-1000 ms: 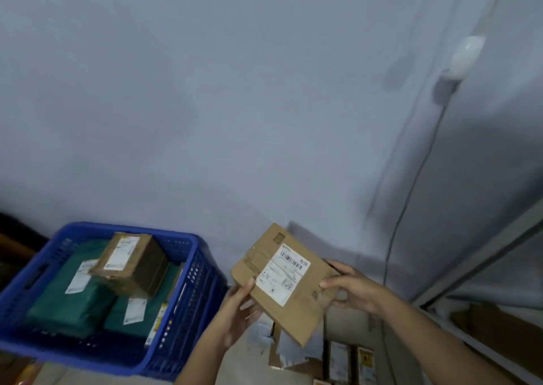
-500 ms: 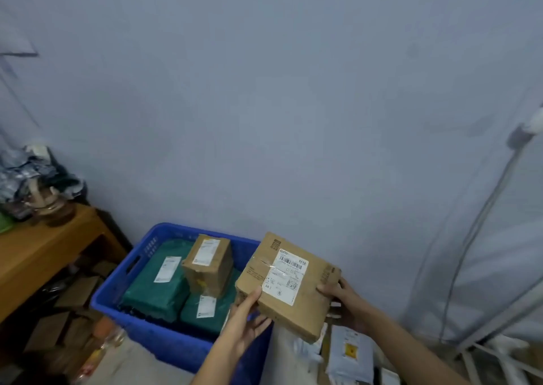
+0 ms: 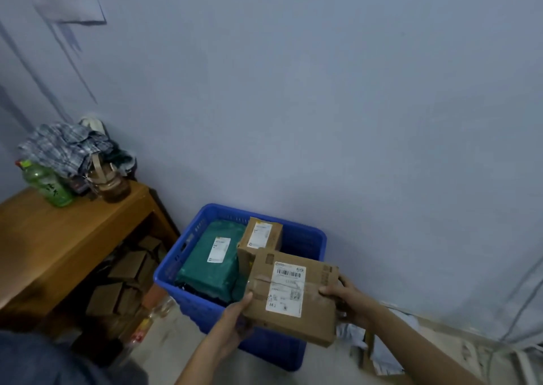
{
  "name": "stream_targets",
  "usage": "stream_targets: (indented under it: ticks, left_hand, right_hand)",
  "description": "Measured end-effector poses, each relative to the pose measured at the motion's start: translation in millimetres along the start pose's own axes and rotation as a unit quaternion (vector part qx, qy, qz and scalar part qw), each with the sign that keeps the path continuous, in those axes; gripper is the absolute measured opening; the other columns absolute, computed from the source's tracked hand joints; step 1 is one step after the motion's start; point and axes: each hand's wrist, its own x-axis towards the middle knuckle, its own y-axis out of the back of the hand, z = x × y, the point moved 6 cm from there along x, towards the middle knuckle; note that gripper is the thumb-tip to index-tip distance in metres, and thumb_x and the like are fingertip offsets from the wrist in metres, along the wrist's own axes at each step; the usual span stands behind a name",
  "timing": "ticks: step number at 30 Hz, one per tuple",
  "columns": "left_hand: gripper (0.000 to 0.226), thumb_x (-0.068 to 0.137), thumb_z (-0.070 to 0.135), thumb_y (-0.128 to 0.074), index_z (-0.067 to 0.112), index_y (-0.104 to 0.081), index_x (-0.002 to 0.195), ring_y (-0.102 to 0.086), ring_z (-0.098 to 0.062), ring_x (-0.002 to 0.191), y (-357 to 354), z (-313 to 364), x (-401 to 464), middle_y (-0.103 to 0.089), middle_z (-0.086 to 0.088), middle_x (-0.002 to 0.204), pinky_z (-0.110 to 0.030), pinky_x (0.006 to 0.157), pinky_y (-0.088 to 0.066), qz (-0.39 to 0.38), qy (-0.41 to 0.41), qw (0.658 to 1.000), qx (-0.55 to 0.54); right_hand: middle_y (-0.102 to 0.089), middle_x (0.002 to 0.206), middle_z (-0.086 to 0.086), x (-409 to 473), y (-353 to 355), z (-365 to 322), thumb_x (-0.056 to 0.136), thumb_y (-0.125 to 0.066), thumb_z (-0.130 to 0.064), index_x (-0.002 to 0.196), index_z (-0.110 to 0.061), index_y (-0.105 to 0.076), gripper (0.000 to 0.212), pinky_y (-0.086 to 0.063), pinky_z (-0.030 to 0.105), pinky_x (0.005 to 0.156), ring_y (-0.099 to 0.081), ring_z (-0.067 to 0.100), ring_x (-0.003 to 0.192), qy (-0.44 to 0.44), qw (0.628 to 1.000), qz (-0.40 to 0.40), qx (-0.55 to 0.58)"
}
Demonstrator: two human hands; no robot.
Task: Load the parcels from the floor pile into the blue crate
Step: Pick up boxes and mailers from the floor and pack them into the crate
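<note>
I hold a flat brown cardboard parcel (image 3: 293, 293) with a white label over the near right part of the blue crate (image 3: 182, 248). My left hand (image 3: 235, 315) grips its near left edge, thumb on top. My right hand (image 3: 343, 299) grips its right edge. Inside the crate lie a green wrapped parcel (image 3: 210, 259) and a small brown box (image 3: 260, 237), both labelled. The floor pile (image 3: 379, 352) shows only partly at the lower right, behind my right forearm.
A wooden table (image 3: 58, 237) stands left of the crate, with a green bottle (image 3: 47, 184), a jar and crumpled cloth on top and small cardboard boxes (image 3: 126, 281) beneath. Bottles stand on the floor by the crate's near left corner. A grey wall rises behind.
Both hands have carried the flat parcel leftward from the pile to above the crate, and it now lies flatter. The view has swung left, bringing the table into sight.
</note>
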Motion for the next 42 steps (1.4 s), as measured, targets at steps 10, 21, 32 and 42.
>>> stream_targets:
  ticks: [10, 21, 32, 42]
  left_hand:
    - [0.036, 0.097, 0.036, -0.048, 0.007, -0.064, 0.112, -0.062, -0.020, 0.097, 93.1, 36.4, 101.0, -0.068, -0.009, 0.109, -0.028, 0.086, -0.048, 0.109, 0.045, 0.945, 0.304]
    - [0.035, 0.099, 0.025, -0.047, 0.008, -0.056, 0.127, -0.057, -0.026, 0.115, 145.2, 67.6, 218.7, -0.061, -0.010, 0.126, -0.036, 0.099, -0.046, 0.107, 0.091, 0.889, 0.436]
    - [0.035, 0.101, 0.026, -0.040, 0.007, -0.055, 0.127, -0.053, -0.028, 0.117, 191.0, 36.8, 313.9, -0.053, -0.014, 0.131, -0.028, 0.086, -0.040, 0.129, 0.069, 0.826, 0.544]
    - [0.003, 0.091, 0.003, -0.050, 0.002, -0.053, 0.091, -0.047, -0.019, 0.074, 201.3, 17.3, 351.7, -0.054, -0.019, 0.105, -0.033, 0.073, -0.044, 0.168, 0.004, 0.817, 0.552]
  right_hand:
    - [-0.066, 0.114, 0.011, 148.1, -55.7, 12.9, 0.070, -0.080, -0.015, 0.136, -0.032, -0.039, 0.079, -0.056, 0.042, 0.075, -0.067, 0.031, 0.099, -0.047, 0.997, 0.032, 0.056]
    - [-0.059, 0.112, 0.004, 249.0, -97.8, 53.0, 0.079, -0.074, -0.019, 0.134, -0.021, -0.037, 0.066, -0.048, 0.031, 0.067, -0.060, 0.020, 0.097, -0.120, 0.975, 0.120, 0.144]
    - [-0.060, 0.124, 0.007, 343.7, -129.9, 144.5, 0.084, -0.072, -0.023, 0.131, -0.017, -0.051, 0.052, -0.050, 0.048, 0.098, -0.061, 0.028, 0.109, -0.108, 0.947, 0.265, 0.148]
    - [-0.070, 0.107, 0.001, 387.2, -126.9, 157.6, 0.087, -0.069, -0.020, 0.119, -0.019, -0.062, 0.033, -0.056, 0.035, 0.080, -0.067, 0.022, 0.097, -0.049, 0.926, 0.350, 0.130]
